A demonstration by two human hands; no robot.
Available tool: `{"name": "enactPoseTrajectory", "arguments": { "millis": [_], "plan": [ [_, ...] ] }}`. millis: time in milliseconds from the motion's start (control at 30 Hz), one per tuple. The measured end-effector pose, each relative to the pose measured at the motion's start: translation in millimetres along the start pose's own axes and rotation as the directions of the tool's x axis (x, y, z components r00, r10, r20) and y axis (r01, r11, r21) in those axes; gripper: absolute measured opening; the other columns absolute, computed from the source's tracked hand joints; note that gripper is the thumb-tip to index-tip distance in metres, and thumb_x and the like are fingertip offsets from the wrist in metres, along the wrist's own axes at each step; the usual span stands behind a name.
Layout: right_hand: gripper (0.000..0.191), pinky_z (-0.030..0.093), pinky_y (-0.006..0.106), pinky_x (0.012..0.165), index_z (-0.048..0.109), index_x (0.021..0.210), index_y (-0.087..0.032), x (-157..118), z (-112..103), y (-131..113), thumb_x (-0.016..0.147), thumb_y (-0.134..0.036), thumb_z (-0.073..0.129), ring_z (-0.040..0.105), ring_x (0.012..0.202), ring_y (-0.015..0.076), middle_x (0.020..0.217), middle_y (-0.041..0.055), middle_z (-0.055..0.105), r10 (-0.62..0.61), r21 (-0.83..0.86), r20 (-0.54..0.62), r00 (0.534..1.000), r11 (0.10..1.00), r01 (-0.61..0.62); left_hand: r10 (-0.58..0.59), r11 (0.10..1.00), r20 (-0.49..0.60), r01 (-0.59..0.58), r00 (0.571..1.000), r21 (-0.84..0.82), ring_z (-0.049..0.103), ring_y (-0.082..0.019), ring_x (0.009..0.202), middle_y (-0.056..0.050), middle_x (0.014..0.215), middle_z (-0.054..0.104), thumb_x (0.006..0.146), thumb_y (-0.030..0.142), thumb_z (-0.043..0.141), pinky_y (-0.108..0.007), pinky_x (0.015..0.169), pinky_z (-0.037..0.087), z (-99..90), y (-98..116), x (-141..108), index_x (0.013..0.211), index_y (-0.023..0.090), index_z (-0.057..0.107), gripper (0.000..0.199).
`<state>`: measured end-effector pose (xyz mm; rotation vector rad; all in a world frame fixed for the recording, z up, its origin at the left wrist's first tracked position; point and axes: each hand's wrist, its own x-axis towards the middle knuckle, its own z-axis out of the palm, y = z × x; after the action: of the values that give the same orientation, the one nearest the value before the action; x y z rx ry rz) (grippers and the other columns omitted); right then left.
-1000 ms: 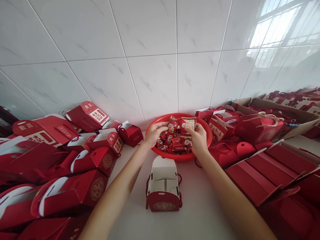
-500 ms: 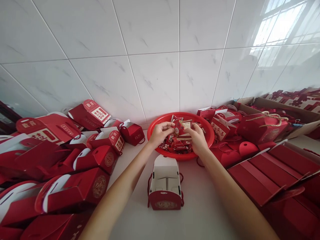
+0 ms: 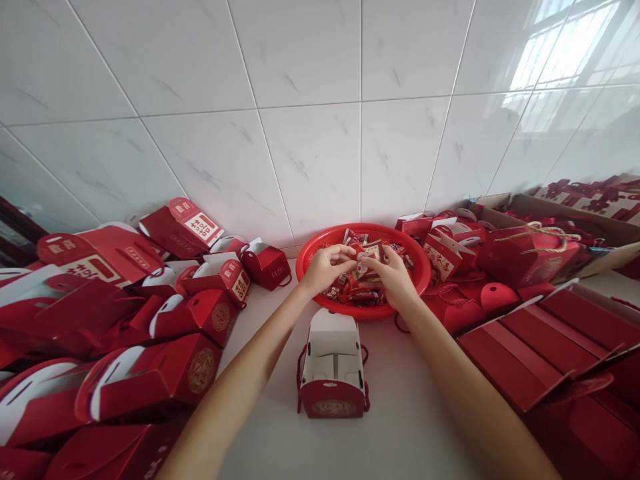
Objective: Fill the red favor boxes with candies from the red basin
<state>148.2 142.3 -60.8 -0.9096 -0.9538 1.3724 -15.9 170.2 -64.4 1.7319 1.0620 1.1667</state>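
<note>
Over a red plastic basket (image 3: pixel 425 267) full of wrapped candies (image 3: pixel 350 293), both hands come close together. My left hand (image 3: pixel 325 268) is closed in a pinch at a small red candy packet (image 3: pixel 362 267). My right hand (image 3: pixel 395 277) pinches a cream-and-red candy packet (image 3: pixel 373 252) between thumb and fingers. The two packets overlap, and the fingers cover part of them. In front of the basket stands an open red gift box (image 3: pixel 334 400) with a white inside and red cord handles. No candy shows inside it.
Many red gift boxes (image 3: pixel 200 320) crowd the left side. On the right lie more red boxes (image 3: pixel 545 347), a red bag with a rope handle (image 3: pixel 530 257) and a cardboard carton (image 3: pixel 595 263). A white tiled wall (image 3: pixel 310 160) rises behind the basket.
My hands have drawn closer together, and the red packet has moved slightly lower and to the right, overlapping the cream one more. The gift box stays in place.
</note>
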Motion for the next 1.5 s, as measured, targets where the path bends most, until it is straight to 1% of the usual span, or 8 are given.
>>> {"name": "enactPoseTrajectory", "arguments": {
  "millis": [167,300,367,533,667,800,1067,1500],
  "plan": [
    [0.035,0.059,0.029,0.049,0.056,0.089,-0.023,-0.6,0.9,-1.9,0.061,-0.029,0.075,0.068,0.073,0.0202,0.083,-0.0019,0.068,-0.069,0.058,-0.085,0.994,0.996,0.074,-0.126,0.988,-0.045,0.13,0.991,0.088,0.07,-0.019,0.086,-0.007,0.095,0.075,0.081,0.042,0.059,-0.033,0.082,0.055,-17.6,-8.5,7.6,0.104,0.016,0.066,0.035],
    [0.033,0.06,0.028,0.05,0.055,0.087,-0.022,0.3,0.8,-1.7,0.061,-0.028,0.074,0.068,0.071,0.0181,0.08,-0.0028,0.068,-0.082,0.083,-0.123,0.989,0.992,0.092,-0.26,0.936,0.105,0.224,0.96,0.271,0.07,-0.02,0.081,-0.007,0.085,0.076,0.07,0.026,0.064,-0.033,0.078,0.055,-32.0,-9.6,14.6,0.085,0.017,0.07,0.018],
    [0.032,0.06,0.027,0.05,0.055,0.087,-0.022,0.8,0.5,-1.2,0.061,-0.028,0.073,0.068,0.07,0.0178,0.08,-0.003,0.068,-0.085,0.083,-0.134,0.987,0.992,0.097,-0.314,0.909,0.222,0.224,0.923,0.352,0.069,-0.02,0.082,-0.004,0.083,0.076,0.064,0.021,0.068,-0.03,0.077,0.054,-33.6,-5.3,15.3,0.079,0.018,0.073,0.016],
    [0.033,0.059,0.027,0.049,0.055,0.088,-0.023,0.4,1.1,-2.6,0.061,-0.027,0.073,0.067,0.069,0.0176,0.079,-0.0032,0.067,-0.073,0.09,-0.134,0.988,0.992,0.086,-0.506,0.768,0.438,0.158,0.743,0.62,0.065,-0.018,0.072,0.002,0.075,0.074,0.051,0.018,0.074,-0.023,0.061,0.043,-22.0,2.3,12.6,0.075,0.023,0.077,0.025],
    [0.032,0.058,0.027,0.048,0.055,0.088,-0.023,-0.1,1.8,-3.9,0.061,-0.027,0.073,0.066,0.068,0.0176,0.077,-0.0033,0.066,-0.063,0.088,-0.143,0.988,0.993,0.076,-0.547,0.727,0.45,0.134,0.706,0.673,0.062,-0.017,0.069,0.001,0.074,0.073,0.053,0.021,0.072,-0.024,0.059,0.039,-13.5,1.5,12.6,0.071,0.022,0.075,0.018],
    [0.032,0.058,0.026,0.048,0.055,0.087,-0.023,-0.2,1.8,-3.6,0.061,-0.027,0.073,0.066,0.068,0.0172,0.079,-0.0033,0.066,-0.065,0.09,-0.141,0.988,0.993,0.078,-0.502,0.767,0.457,0.133,0.734,0.628,0.057,-0.016,0.064,-0.001,0.066,0.068,0.066,0.031,0.068,-0.025,0.059,0.038,-14.4,1.6,10.9,0.065,0.019,0.07,0.013],
    [0.031,0.058,0.027,0.047,0.056,0.087,-0.023,-1.3,1.8,-3.3,0.061,-0.028,0.072,0.067,0.069,0.018,0.08,-0.0029,0.068,-0.08,0.085,-0.139,0.987,0.992,0.092,-0.286,0.903,0.263,0.168,0.921,0.395,0.052,-0.014,0.063,0.0,0.07,0.061,0.078,0.058,0.059,-0.026,0.057,0.038,-17.9,-3.9,6.0,0.076,0.018,0.061,0.041],
    [0.034,0.058,0.028,0.048,0.057,0.087,-0.023,-2.3,-0.2,-4.2,0.06,-0.03,0.076,0.068,0.071,0.0201,0.083,-0.002,0.069,-0.086,0.064,-0.107,0.991,0.994,0.093,-0.137,0.988,0.037,0.14,0.99,-0.071,0.06,-0.015,0.069,-0.002,0.074,0.066,0.072,0.06,0.069,-0.028,0.067,0.047,-21.6,0.1,-3.6,0.082,0.016,0.066,0.046]
  ]
}}
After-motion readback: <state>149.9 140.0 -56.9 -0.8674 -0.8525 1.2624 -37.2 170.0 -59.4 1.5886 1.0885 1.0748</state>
